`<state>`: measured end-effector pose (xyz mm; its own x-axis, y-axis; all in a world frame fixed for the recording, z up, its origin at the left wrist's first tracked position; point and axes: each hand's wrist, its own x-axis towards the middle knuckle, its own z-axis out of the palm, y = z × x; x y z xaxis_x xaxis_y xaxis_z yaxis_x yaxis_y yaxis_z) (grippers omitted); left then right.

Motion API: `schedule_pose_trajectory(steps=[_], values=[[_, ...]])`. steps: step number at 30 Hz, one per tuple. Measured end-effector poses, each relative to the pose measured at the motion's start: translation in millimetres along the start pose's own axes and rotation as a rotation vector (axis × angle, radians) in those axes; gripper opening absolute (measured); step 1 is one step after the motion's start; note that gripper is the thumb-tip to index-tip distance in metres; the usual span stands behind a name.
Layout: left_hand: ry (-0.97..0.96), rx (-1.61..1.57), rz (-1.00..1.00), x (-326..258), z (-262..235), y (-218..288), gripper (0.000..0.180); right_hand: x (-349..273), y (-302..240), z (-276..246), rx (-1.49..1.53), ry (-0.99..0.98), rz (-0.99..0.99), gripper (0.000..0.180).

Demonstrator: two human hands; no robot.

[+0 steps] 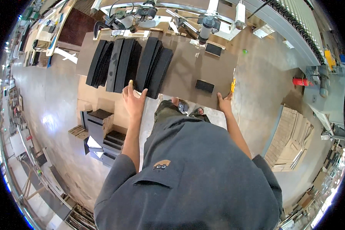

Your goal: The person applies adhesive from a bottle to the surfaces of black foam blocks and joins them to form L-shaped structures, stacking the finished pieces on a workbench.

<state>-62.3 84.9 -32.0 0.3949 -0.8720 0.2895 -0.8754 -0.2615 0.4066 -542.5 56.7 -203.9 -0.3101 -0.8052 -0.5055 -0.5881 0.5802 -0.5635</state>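
left hand (133, 100) on black strips (127, 65), right hand (225, 102) gripping board (195, 73)

Factory floor: machinery (203, 19), stacked panels (130, 63).

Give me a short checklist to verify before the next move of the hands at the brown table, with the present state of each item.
1. Left hand reaches the black strips: ok, fingertips at their near ends.
2. Left hand grips a strip: cannot tell.
3. Right hand on the brown table edge: ok.
4. Yellow tool is held by the right hand: cannot tell; it lies just beyond the fingers.
5. Small black block apart from both hands: ok.
6. Strips lie side by side on the table: ok.
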Motion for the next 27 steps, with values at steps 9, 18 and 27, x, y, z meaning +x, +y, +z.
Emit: schedule_pose_trajectory(steps=[9,18,27], values=[[-0.485,-1.265,-1.073,-95.7,73.2,-66.8,0.074,1.9,7.9,5.2,-0.002,0.039,0.013,0.121],[-0.521,-1.448,-1.233,-80.0,115.3,-47.7,0.05,14.8,19.1,8.8,0.012,0.04,0.007,0.116],[-0.627,-1.395,-1.063,-79.9,109.0,-49.8,0.04,-1.1,2.7,2.2,0.049,0.057,0.019,0.117]])
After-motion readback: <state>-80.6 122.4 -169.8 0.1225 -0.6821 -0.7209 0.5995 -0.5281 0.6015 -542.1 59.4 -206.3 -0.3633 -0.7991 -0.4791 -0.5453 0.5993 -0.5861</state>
